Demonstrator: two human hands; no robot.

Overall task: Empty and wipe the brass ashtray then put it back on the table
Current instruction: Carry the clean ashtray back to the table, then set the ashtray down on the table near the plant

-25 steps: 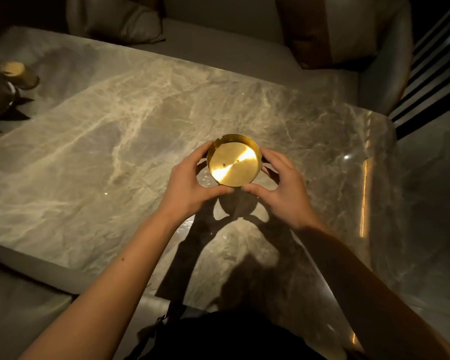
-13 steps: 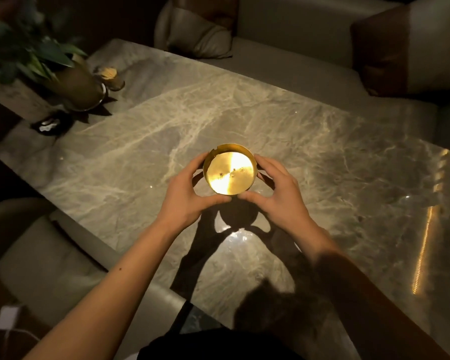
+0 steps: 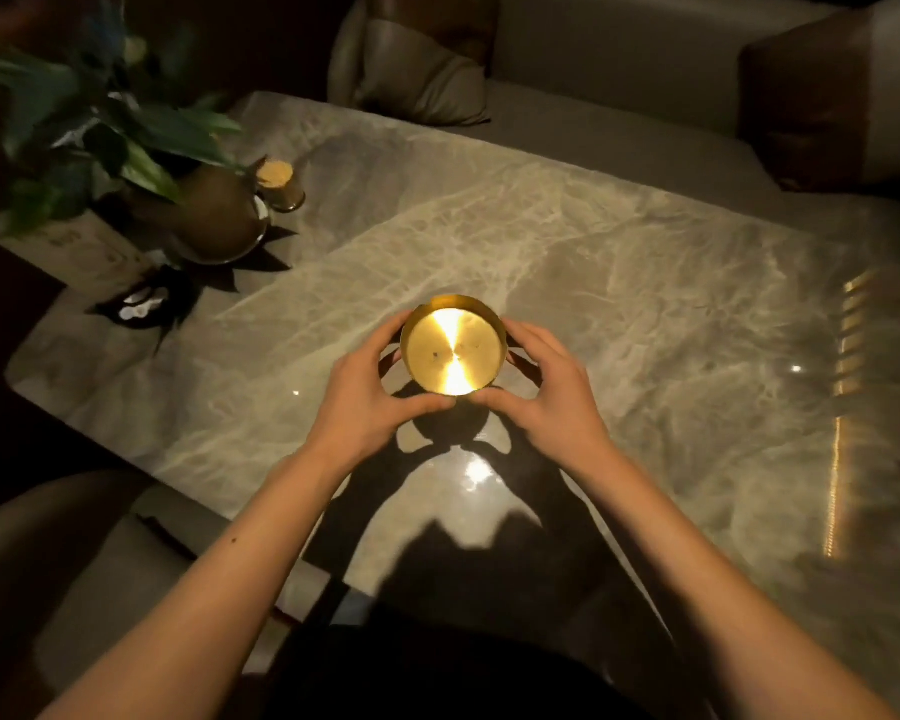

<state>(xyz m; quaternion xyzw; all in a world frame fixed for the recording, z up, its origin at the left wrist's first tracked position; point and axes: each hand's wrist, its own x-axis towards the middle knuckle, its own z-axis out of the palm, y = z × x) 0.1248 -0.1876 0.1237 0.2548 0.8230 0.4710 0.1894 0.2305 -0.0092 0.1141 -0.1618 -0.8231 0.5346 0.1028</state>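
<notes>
A dim lounge, seen from above a marble table (image 3: 619, 283). At far left a leafy plant (image 3: 100, 122) stands in a round brown pot (image 3: 219, 215) on a saucer, near the table's far-left corner. Just right of the pot, a small jar (image 3: 280, 185) with a pale, cork-like top sits on the marble. In front of the pot lies a small dark object with white patches, too blurred to identify.

Behind the table a grey sofa (image 3: 593, 137) runs across the view, with a tan cushion (image 3: 417, 80) at its left end and a darker brown one at the far right.

At centre, the left hand (image 3: 370, 402) cups the left side of the ashtray (image 3: 453, 345), fingers curled round its wall and thumb pressed along the near edge. The ashtray, a round brass dish with a notch in its far rim, is gripped between both hands over the middle of the table; its shadow falls apart from it on the marble nearer the person, so it appears lifted clear. A few dark specks dot its bright floor. The right hand (image 3: 546, 402) mirrors the left, fingers wrapped round the right wall, thumb meeting the other thumb at the near rim.

Along the right edge of the table, streaks of warm light reflect off the polished stone.
</notes>
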